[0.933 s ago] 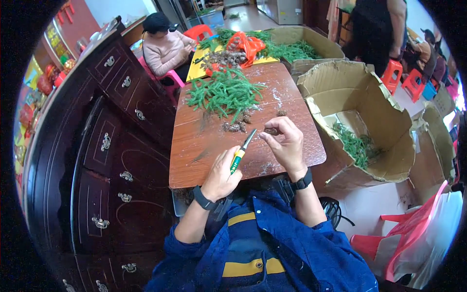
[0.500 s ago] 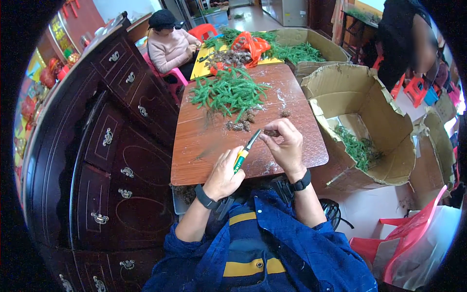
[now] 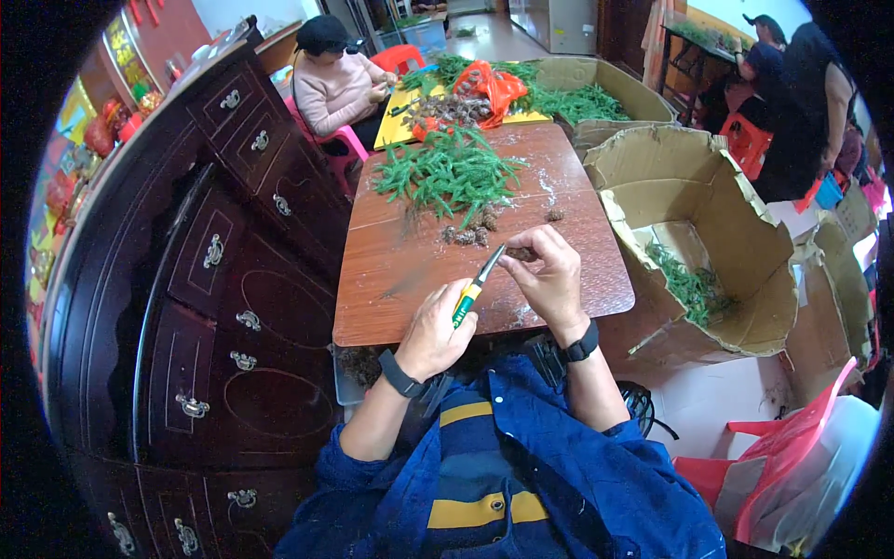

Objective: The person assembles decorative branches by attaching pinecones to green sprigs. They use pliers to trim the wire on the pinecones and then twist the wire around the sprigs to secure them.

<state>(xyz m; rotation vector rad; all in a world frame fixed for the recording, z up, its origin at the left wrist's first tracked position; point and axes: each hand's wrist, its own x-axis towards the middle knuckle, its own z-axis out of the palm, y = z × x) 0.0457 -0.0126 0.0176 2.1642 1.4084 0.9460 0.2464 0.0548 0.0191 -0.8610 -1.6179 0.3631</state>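
Observation:
Over the near part of the brown table (image 3: 391, 312), my left hand (image 3: 436, 328) is closed round the green and yellow handles of a pair of pliers (image 3: 472, 293). The metal jaws point away and to the right, their tip at a small brown pine cone (image 3: 523, 253). That cone sits pinched between the thumb and fingers of my right hand (image 3: 548, 278), which partly cover it. Whether the jaws grip the cone or something thin on it, I cannot tell. Beyond my hands lie several loose pine cones (image 3: 473, 233) beside a heap of green artificial sprigs (image 3: 452, 172).
A dark wooden cabinet (image 3: 233, 298) stands close on my left. To the right are a large open cardboard box (image 3: 670, 182) with green sprigs inside and a red plastic chair (image 3: 782, 466). A person in pink (image 3: 335, 93) sits by the yellow table (image 3: 396, 126); other people are at far right.
My hands keep nearly the same pose, pliers and pine cone still together. The view has shifted slightly. At far right, the standing person has moved and more people show.

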